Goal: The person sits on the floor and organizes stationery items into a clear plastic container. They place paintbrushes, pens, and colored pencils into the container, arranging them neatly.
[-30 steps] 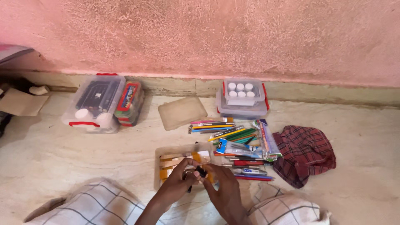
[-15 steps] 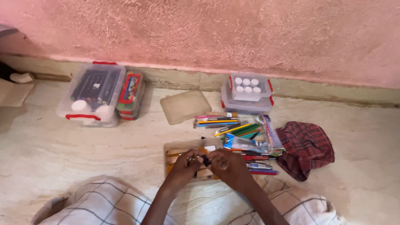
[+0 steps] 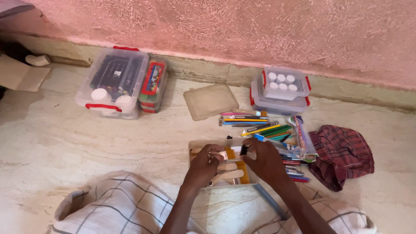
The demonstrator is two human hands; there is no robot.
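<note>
My left hand (image 3: 203, 166) is closed on a small metal item, too small to tell what it is, over an open clear box (image 3: 193, 145) on the floor. The box holds pale flat wooden sticks (image 3: 227, 174) and orange pieces. My right hand (image 3: 265, 161) pinches a small black object (image 3: 244, 150) just right of the left hand, above the same box. A heap of coloured pens and pencils (image 3: 264, 129) lies right beside the box.
A flat translucent lid (image 3: 210, 101) lies beyond the box. Two stacked clear tubs with red clips (image 3: 280, 93) stand by the pink wall. A large tub (image 3: 113, 82) and a red case (image 3: 152, 86) stand at the left. A red checked cloth (image 3: 342, 156) lies at the right.
My hands have drawn apart, the right one carrying the black object rightward and the left keeping the metal item. The camera view has shifted, so everything sits further right in the frame.
</note>
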